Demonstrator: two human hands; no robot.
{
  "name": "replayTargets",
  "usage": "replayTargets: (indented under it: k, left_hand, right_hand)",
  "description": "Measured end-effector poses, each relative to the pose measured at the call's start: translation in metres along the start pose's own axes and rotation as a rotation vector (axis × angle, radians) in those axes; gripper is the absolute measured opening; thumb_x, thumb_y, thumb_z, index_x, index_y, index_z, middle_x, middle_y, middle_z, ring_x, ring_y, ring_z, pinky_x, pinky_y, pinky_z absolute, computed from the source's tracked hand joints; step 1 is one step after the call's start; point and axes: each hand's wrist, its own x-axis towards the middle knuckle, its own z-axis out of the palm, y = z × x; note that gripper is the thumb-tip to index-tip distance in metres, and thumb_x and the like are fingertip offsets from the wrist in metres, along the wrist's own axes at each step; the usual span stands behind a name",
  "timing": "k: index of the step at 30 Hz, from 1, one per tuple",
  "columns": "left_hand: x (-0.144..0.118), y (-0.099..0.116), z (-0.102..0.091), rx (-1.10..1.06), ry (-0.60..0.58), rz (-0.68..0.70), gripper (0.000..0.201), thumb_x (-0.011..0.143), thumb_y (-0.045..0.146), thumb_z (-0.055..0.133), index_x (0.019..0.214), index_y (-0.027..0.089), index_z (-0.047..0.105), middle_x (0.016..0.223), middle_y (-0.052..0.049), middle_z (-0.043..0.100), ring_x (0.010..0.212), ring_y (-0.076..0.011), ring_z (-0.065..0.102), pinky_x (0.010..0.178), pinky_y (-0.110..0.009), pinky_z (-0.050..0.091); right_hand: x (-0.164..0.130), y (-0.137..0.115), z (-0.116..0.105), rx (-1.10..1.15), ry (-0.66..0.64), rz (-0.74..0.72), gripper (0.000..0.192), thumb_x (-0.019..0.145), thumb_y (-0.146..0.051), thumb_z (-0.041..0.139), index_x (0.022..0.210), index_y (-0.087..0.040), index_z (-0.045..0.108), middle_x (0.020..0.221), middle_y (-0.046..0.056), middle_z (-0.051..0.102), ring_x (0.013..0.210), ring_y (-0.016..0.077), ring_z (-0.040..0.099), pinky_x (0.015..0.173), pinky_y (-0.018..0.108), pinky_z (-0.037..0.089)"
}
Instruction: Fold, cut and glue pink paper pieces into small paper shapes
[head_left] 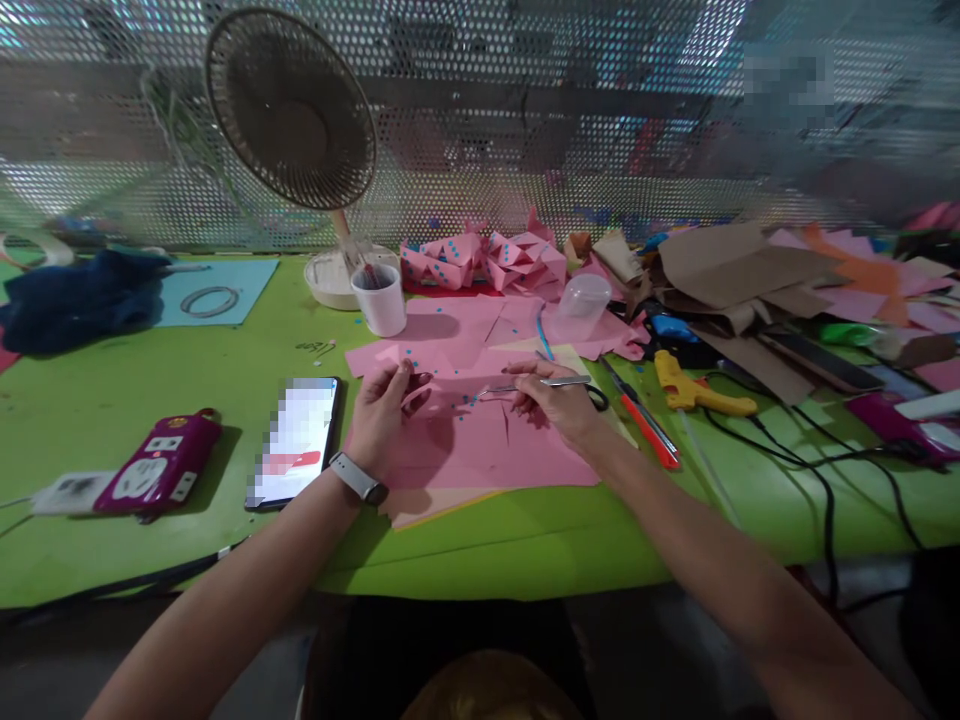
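fan [291,108]: 1 | phone [298,440]: 1 | plastic cups [381,298]: 2 | glue gun [697,392]: 1 | tweezers [536,384]: 1

Both forearms reach forward, converging. The left hand [384,415], wrist banded, curls its fingers [409,380] in a pinch; the right hand [559,400] lies palm-down, fingers closed.

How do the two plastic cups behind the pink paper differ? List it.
The white plastic cup stands upright, mouth up; the clear plastic cup stands upside down. The white one is opaque and holds a thin stick-like item; the clear one is see-through and looks empty. Both rest at the pink paper sheets' far edge.
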Motion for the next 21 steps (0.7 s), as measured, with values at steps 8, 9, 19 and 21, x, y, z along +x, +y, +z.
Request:
replayTargets:
  k: [8,9,19,21]
  left_hand:
    - [-0.003,0.001,0.002,0.025,-0.016,-0.019,0.027,0.064,0.033,0.083,0.077,0.017,0.065,0.077,0.001,0.067,0.076,-0.0119,0.068,0.063,-0.02,0.051]
    - [-0.003,0.001,0.003,0.024,-0.017,-0.024,0.027,0.063,0.032,0.084,0.076,0.017,0.065,0.076,0.001,0.067,0.075,-0.0119,0.068,0.063,-0.02,0.051]
    - [-0.006,0.005,0.007,0.02,-0.002,-0.049,0.026,0.065,0.03,0.083,0.074,0.017,0.062,0.073,0.001,0.067,0.07,-0.0113,0.068,0.059,-0.019,0.051]
    - [-0.006,0.006,0.008,0.021,0.009,-0.049,0.025,0.066,0.029,0.082,0.074,0.017,0.062,0.072,0.001,0.067,0.071,-0.0115,0.068,0.059,-0.019,0.052]
  right_hand:
    - [0.0,-0.004,-0.002,-0.085,0.015,-0.012,0.027,0.072,-0.033,0.061,0.092,-0.016,0.065,0.051,-0.002,0.062,0.039,0.0091,0.053,0.036,0.018,0.039]
    - [-0.001,-0.006,-0.002,-0.117,0.027,-0.029,0.025,0.072,-0.032,0.06,0.09,-0.016,0.065,0.051,-0.003,0.061,0.038,0.0091,0.052,0.035,0.018,0.039]
    - [-0.004,-0.006,-0.003,-0.265,0.036,-0.207,0.015,0.077,-0.033,0.058,0.081,-0.02,0.063,0.052,-0.003,0.058,0.041,0.0112,0.052,0.04,0.023,0.039]
    - [-0.004,-0.006,-0.003,-0.269,0.052,-0.23,0.014,0.077,-0.032,0.057,0.081,-0.02,0.063,0.053,-0.003,0.058,0.043,0.012,0.053,0.041,0.023,0.039]
